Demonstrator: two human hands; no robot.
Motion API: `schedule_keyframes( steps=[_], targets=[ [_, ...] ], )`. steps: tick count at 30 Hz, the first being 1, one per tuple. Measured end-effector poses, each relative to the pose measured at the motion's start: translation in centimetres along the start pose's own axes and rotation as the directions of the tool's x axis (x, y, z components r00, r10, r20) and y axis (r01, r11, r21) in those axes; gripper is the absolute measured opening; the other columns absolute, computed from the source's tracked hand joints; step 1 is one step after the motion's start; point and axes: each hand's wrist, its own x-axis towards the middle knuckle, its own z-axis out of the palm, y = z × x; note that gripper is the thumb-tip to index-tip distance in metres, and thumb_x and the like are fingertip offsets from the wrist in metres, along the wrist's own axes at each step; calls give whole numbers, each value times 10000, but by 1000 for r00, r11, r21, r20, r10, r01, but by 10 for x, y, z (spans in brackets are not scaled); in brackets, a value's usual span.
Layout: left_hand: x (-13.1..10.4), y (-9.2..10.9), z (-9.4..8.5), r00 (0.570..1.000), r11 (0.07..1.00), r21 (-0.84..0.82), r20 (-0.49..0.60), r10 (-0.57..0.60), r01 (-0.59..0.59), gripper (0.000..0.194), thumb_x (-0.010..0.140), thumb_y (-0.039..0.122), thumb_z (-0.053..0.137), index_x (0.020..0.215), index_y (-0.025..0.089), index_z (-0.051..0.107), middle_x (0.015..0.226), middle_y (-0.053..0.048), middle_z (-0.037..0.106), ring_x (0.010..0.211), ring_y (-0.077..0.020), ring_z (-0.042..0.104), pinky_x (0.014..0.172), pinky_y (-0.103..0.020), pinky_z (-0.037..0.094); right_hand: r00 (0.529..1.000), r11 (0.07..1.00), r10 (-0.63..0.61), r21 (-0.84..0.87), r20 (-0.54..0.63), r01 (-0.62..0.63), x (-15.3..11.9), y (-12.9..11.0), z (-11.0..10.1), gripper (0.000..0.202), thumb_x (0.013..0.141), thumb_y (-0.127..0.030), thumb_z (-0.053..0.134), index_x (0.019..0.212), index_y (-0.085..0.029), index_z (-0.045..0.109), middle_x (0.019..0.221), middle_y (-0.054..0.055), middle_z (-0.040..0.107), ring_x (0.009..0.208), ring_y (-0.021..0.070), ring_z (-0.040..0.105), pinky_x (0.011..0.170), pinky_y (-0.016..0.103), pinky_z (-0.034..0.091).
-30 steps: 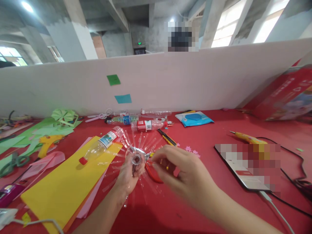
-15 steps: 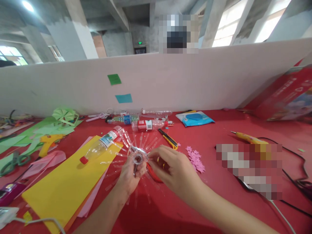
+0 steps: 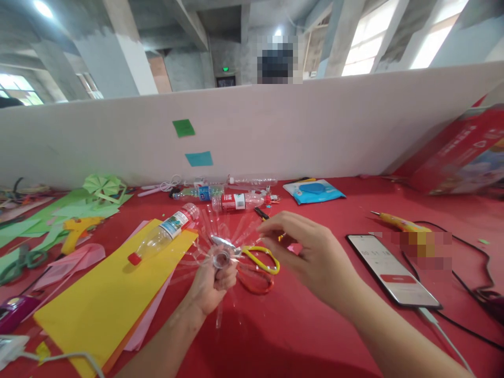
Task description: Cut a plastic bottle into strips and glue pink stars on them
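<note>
My left hand (image 3: pixel 214 283) is closed around the neck of a clear plastic bottle piece (image 3: pixel 221 257), whose thin cut strips fan out on all sides. Scissors with yellow and red handles (image 3: pixel 262 260) lie just beyond and right of that hand, their blades partly behind the bottle neck. My right hand (image 3: pixel 301 244) hovers to the right of the scissors, fingers bent and apart, with nothing seen in it. Beneath its fingers, a black and yellow tool (image 3: pixel 261 213) and some pink pieces (image 3: pixel 294 248) are partly hidden.
Left are yellow paper (image 3: pixel 110 294), a labelled bottle (image 3: pixel 165 231), green scissors (image 3: pixel 23 262) and a yellow glue gun (image 3: pixel 74 231). More bottles (image 3: pixel 236 201) and a wipes pack (image 3: pixel 314 191) lie by the white partition (image 3: pixel 275 131). A phone (image 3: pixel 394 270) and a corded tool (image 3: pixel 401 223) are right.
My right hand has moved away from the bottle piece, up and to the right, and its fingers have parted. The scissors' handles now show. My left hand still holds the neck.
</note>
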Motion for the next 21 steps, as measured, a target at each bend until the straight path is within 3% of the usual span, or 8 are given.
schedule_keyframes(
  steps=[4, 9, 16, 21],
  targets=[
    [0, -2, -2, 997, 997, 51, 42, -59, 56, 329, 784, 339, 566, 553, 168, 406, 357, 107, 198, 312, -24, 107, 323, -150, 106, 978, 998, -68, 10, 196, 68, 1, 4, 4, 151, 831, -107, 526, 929, -178, 616, 891, 42, 609, 743, 125, 563, 646, 238, 462],
    [0, -3, -3, 992, 995, 48, 84, -90, 86, 360, 772, 335, 607, 546, 168, 382, 364, 116, 188, 329, -15, 64, 322, -134, 89, 925, 980, -124, -104, 360, 172, -1, 7, 16, 140, 808, -69, 537, 863, -147, 638, 825, 49, 602, 760, 151, 544, 652, 260, 436],
    [-1, -4, 1, 993, 993, 39, -2, -115, 115, 420, 770, 406, 592, 511, 172, 360, 340, 98, 243, 305, -19, 148, 318, -139, 111, 925, 964, -165, -143, 341, 225, -4, 7, 30, 135, 808, -86, 541, 710, -161, 596, 695, 9, 586, 637, 122, 502, 579, 227, 392],
    [1, -5, -1, 994, 996, 33, -74, -81, 84, 405, 754, 378, 620, 516, 170, 365, 351, 79, 336, 305, -22, 216, 339, -148, 152, 930, 961, -178, -146, 322, 234, -7, 7, 37, 133, 826, -113, 523, 745, -162, 616, 708, 16, 610, 638, 122, 526, 587, 228, 397]
  ],
)
